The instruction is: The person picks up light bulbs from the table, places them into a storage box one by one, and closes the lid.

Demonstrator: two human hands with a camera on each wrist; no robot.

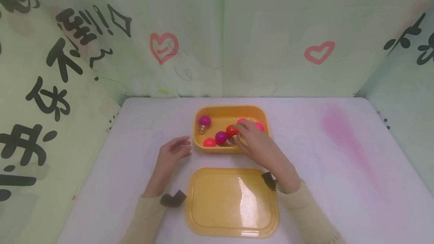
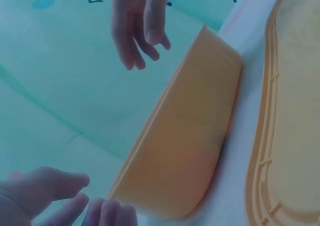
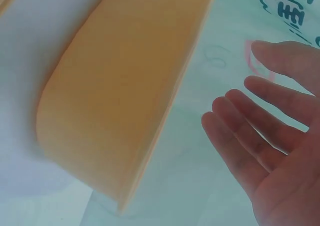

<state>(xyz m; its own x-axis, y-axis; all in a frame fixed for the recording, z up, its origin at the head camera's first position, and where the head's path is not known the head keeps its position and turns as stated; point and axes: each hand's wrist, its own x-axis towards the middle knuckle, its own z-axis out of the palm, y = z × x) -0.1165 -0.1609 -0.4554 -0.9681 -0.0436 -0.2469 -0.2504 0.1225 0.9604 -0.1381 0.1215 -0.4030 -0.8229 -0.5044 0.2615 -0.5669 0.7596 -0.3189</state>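
Observation:
A yellow plastic container (image 1: 231,110) holds several small toy light bulbs with metallic screw bases. Purple bulbs (image 1: 205,121) lie at its left and near the front wall, beside a pink bulb (image 1: 209,142) and a red bulb (image 1: 232,130). My right hand (image 1: 257,140) hovers over the container's right part, overlapping the red bulb in the head view. Its fingers (image 3: 240,141) are spread and relaxed with nothing between them in the right wrist view. Just left of the container, my left hand (image 1: 172,154) hangs loosely curved, fingertips close to the wall, holding nothing.
A yellow lid (image 1: 220,202) lies flat on the white table (image 1: 339,183), in front of the container and between my forearms. Fabric walls (image 1: 264,29) with hearts and black lettering rise at the back and sides. A pink stain (image 1: 346,134) marks the table at the right.

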